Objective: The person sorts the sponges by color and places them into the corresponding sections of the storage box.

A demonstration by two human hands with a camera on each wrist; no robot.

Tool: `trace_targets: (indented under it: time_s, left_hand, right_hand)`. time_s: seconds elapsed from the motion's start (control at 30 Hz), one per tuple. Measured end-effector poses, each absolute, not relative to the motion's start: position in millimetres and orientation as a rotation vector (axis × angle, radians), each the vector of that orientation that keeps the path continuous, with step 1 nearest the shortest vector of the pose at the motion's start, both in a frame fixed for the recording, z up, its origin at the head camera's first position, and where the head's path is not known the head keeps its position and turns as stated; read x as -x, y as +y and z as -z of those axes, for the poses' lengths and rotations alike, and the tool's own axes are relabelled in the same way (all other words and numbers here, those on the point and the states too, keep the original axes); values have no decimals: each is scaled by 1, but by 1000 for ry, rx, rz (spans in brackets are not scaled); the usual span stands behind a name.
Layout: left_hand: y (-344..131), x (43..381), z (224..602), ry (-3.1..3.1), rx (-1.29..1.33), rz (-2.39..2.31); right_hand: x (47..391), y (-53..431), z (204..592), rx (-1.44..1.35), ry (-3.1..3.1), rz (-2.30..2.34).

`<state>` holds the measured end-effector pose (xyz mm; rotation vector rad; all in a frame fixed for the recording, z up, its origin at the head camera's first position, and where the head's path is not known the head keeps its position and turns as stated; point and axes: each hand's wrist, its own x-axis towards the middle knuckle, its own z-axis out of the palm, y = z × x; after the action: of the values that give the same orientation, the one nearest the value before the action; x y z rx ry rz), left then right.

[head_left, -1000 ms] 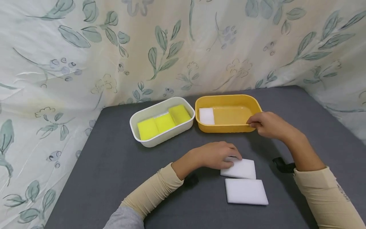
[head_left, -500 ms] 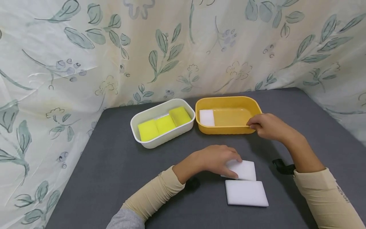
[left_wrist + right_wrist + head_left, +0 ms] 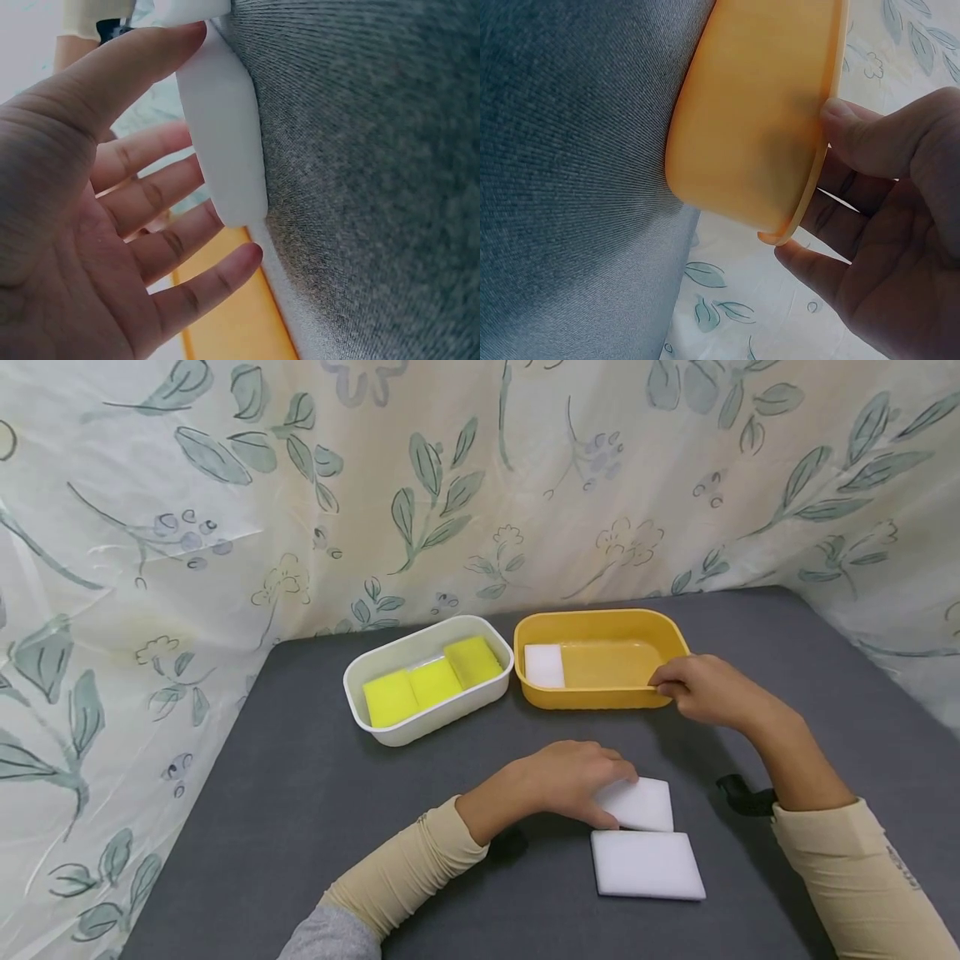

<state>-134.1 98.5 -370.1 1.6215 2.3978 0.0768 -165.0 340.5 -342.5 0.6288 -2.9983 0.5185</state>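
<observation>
Two white sponge blocks lie flat on the dark tabletop. My left hand [image 3: 570,781] spans the farther white sponge [image 3: 651,806], thumb at its near edge and the other fingers spread over its left part toward the far edge. In the left wrist view those fingers [image 3: 172,244] look fairly straight beside the sponge [image 3: 225,142]. Just below it lies the nearer white sponge [image 3: 648,866]. My right hand [image 3: 708,689] pinches the front right rim of a yellow plastic bin [image 3: 600,697], thumb [image 3: 844,124] inside and fingers outside. A white sponge [image 3: 543,666] sits at the bin's left end.
Left of the yellow bin stands a cream bin [image 3: 420,727] with three yellow sponges [image 3: 435,683] in a row. The two bins' ends nearly meet. A leaf-patterned curtain [image 3: 442,485] hangs behind the dark tabletop [image 3: 300,777] and along its left side.
My left thumb has come down to the near edge of the farther white sponge, the hand spreading wider over it. The right hand has kept its hold on the yellow bin's rim.
</observation>
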Motion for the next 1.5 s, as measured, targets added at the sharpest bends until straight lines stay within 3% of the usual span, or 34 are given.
trace_targets:
  time_s: [1.5]
  left_hand:
    - [98,134,372,2408,-1577,-104]
  right_hand:
    - [166,340,340,-650,-3007,-497]
